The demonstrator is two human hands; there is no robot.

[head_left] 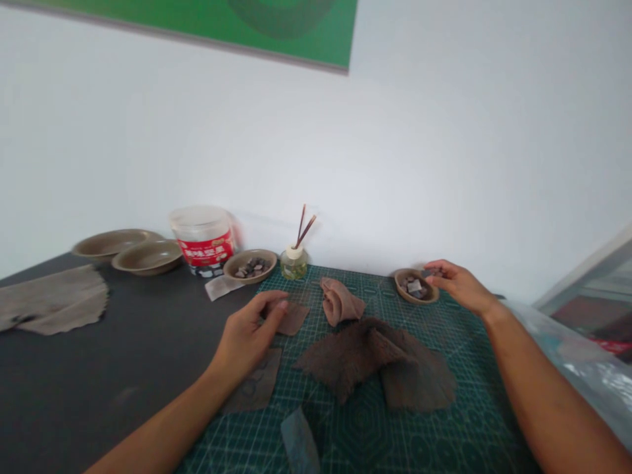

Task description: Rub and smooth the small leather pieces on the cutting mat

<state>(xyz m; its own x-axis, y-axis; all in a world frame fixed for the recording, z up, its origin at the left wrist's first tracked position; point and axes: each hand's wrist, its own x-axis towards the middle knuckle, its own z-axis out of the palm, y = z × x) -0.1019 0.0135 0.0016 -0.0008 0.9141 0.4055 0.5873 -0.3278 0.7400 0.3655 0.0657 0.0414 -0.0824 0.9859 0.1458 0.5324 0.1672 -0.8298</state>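
Observation:
My left hand (pixel 254 329) pinches the left edge of a small brown cloth piece (pixel 295 318) above the green cutting mat (pixel 365 431). Below that hand lies a larger flat cloth piece (pixel 259 385) with faint dark markings. My right hand (pixel 459 284) is closed at the right rim of a small bowl (pixel 419 299) holding dark pieces and one pale square (pixel 415 286). What its fingertips hold is too small to name. Between the hands sit a folded pinkish-brown cloth (pixel 340 303) and a crumpled dark brown cloth (pixel 355 355).
Along the wall stand two shallow bowls (pixel 148 257), a red-labelled plastic tub (pixel 205 243), a bowl of dark pieces (pixel 251 266) and a reed diffuser (pixel 294 263). A grey-brown cloth (pixel 54 299) lies far left, a blue-grey strip (pixel 300 441) in front. Clear plastic (pixel 577 368) is at right.

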